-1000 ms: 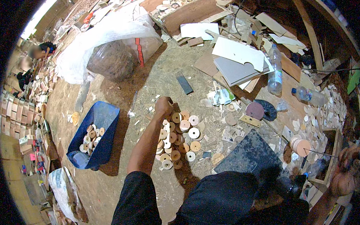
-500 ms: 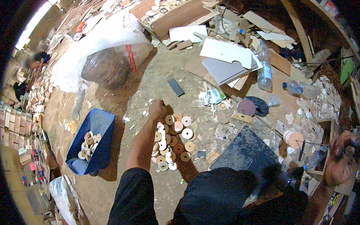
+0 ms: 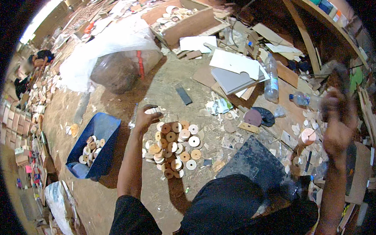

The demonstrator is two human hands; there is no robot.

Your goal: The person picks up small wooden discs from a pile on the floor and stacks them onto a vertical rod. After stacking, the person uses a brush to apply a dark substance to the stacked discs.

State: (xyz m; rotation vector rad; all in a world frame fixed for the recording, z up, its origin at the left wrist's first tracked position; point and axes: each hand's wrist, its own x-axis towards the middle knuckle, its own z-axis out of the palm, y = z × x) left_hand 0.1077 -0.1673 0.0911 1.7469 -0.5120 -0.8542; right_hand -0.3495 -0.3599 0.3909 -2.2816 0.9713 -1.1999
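Observation:
My left hand (image 3: 143, 118) is closed around a short stack of pale wooden discs (image 3: 153, 111), just above the far left side of a pile on the ground. That pile of wooden discs with centre holes (image 3: 171, 146) mixes pale, tan and brown pieces. Off to the right, my right hand (image 3: 337, 133) is raised and smeared by motion. Its fingers look closed around a dark thing that I cannot make out. Near it, a pinkish round stack (image 3: 308, 136) sits on a thin rod.
A blue cut-open container (image 3: 107, 128) with more discs stands at the left. A dark board (image 3: 254, 161) lies before my knee. Plastic bottles (image 3: 271, 81), white panels (image 3: 234, 64) and wood scraps spread at the right. A large white sack (image 3: 108, 49) lies at the far left.
My left hand has moved left, away from the pile's far edge, and discs now show in it. My right hand has swung up and inward.

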